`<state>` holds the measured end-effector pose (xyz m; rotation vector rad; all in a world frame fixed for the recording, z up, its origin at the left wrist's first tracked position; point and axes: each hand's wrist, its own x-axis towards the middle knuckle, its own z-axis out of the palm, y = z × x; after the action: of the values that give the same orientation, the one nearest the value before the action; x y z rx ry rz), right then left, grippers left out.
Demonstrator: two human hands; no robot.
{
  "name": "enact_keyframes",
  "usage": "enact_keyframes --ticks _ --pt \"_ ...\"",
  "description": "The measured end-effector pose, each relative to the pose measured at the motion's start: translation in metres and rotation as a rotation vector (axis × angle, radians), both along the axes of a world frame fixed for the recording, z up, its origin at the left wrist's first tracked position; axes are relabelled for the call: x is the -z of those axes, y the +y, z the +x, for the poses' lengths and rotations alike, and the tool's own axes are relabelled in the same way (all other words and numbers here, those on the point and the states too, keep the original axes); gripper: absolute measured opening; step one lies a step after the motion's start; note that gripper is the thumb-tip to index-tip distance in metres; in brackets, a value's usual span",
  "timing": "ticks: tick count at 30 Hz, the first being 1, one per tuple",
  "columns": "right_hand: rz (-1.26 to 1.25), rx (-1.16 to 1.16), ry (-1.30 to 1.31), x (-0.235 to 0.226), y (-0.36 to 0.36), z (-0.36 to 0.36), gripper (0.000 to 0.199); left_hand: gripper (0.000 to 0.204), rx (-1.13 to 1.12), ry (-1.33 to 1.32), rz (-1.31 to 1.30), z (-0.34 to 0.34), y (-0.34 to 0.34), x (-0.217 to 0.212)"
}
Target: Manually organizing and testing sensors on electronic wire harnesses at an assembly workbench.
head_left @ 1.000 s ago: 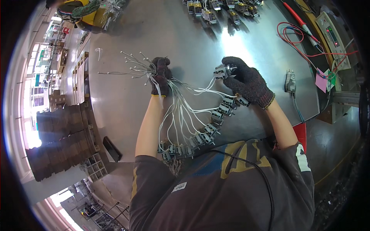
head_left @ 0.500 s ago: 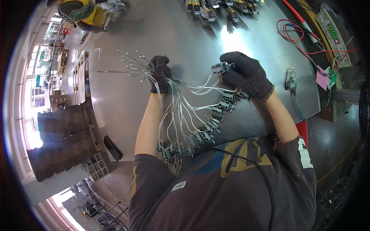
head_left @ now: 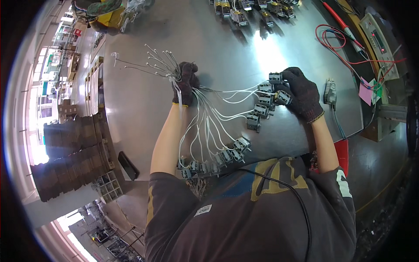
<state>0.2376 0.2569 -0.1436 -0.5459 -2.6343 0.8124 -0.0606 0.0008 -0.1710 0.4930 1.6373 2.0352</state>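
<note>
My left hand (head_left: 187, 83), in a dark knit glove, is closed around a bundle of thin white leads (head_left: 205, 109). Bare wire ends with small metal tips (head_left: 159, 63) fan out beyond its far left side. Each lead seems to run to a small grey boxy switch unit; several such units (head_left: 263, 109) lie in a row below my right hand, others (head_left: 238, 147) curve along the near table edge by my body. My gloved right hand (head_left: 301, 92) pinches a grey switch unit (head_left: 275, 77) at its fingertips, while another with a brass-coloured face (head_left: 283, 98) rests against its fingers.
More switch units (head_left: 251, 9) stand at the metal table's (head_left: 144, 100) far edge. To the right are a grey plug (head_left: 330, 92) with a cord, red test leads (head_left: 325, 37) and a meter (head_left: 379, 41). A yellow-and-green bundle (head_left: 104, 15) sits far left, a dark flat object (head_left: 127, 166) near left.
My right hand has moved right, and the nearby switch units now sit farther right and away from me. My left hand still grips the bundle, slightly shifted to the right.
</note>
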Motion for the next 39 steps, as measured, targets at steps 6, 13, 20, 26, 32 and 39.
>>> enact_keyframes --ticks 6,13,20,26,32,39 --pt "0.004 -0.048 0.271 -0.002 -0.006 -0.002 0.031 0.026 -0.035 0.017 -0.028 0.001 -0.003 -0.002" --pt "-0.182 -0.224 0.111 -0.016 -0.012 -0.005 0.047 0.024 -0.138 0.033 -0.049 0.007 0.007 -0.003" --pt "-0.084 -0.267 0.214 0.011 -0.017 -0.011 0.049 0.027 -0.072 0.004 -0.066 0.003 0.001 -0.001" --pt "0.209 -0.054 0.096 0.005 -0.005 0.032 0.030 0.032 -0.085 -0.003 -0.074 0.006 0.013 -0.002" --pt "-0.150 0.013 0.110 0.000 0.002 0.033 0.031 0.030 -0.120 0.001 -0.088 0.016 0.021 -0.008" --pt "-0.223 -0.057 0.229 -0.010 -0.022 0.048 0.039 0.030 -0.168 0.025 -0.120 0.016 0.022 -0.005"
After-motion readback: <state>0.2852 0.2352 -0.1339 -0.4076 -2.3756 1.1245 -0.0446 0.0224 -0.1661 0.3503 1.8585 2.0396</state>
